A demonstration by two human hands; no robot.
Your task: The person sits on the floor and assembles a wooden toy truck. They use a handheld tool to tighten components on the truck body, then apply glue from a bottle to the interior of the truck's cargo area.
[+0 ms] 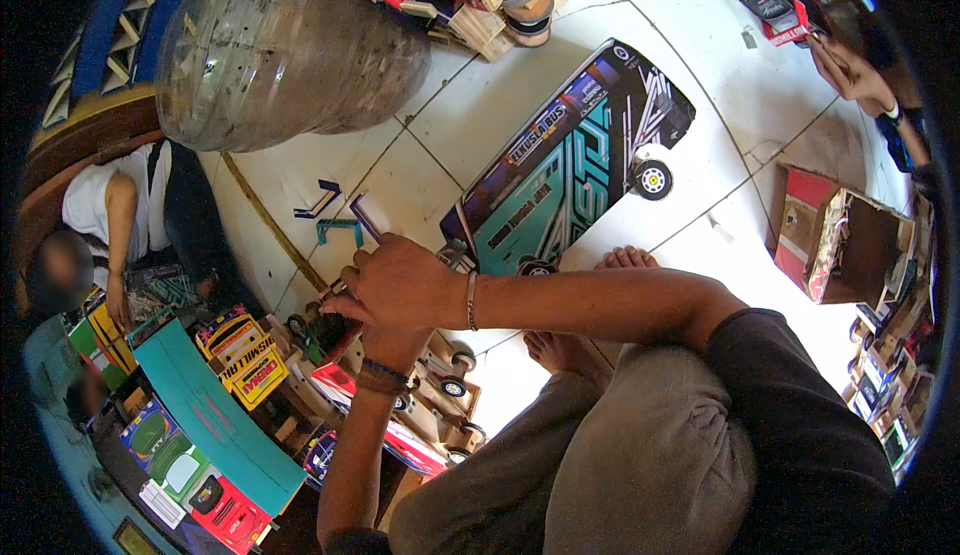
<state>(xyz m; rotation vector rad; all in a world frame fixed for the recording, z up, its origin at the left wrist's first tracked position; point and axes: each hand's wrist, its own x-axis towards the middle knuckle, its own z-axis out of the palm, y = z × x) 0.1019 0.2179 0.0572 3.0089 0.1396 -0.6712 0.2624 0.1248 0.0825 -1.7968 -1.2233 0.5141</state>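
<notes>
My right hand [415,280] reaches across in front of me, its fingers curled over my left hand [398,343]. What the right fingers close on, if anything, is hidden. Most of my left hand's fingers are covered by the right. Just beyond the knuckles is a dark purple angled strip [366,217]; I cannot tell whether a finger touches it. Beside it on the floor lie a teal bracket-shaped piece [339,228] and another dark blue one [318,201]. A black and teal wooden toy bus [560,175] lies to the right of my hands, one white-hubbed wheel [653,180] showing.
Several wooden toy vehicles [440,385] crowd the space by my left arm, next to a long teal panel [215,410]. A big plastic-wrapped bundle [290,50] stands far left. A person [130,205] sits at left; another person's hand [850,70] shows at far right, above an open box [860,245].
</notes>
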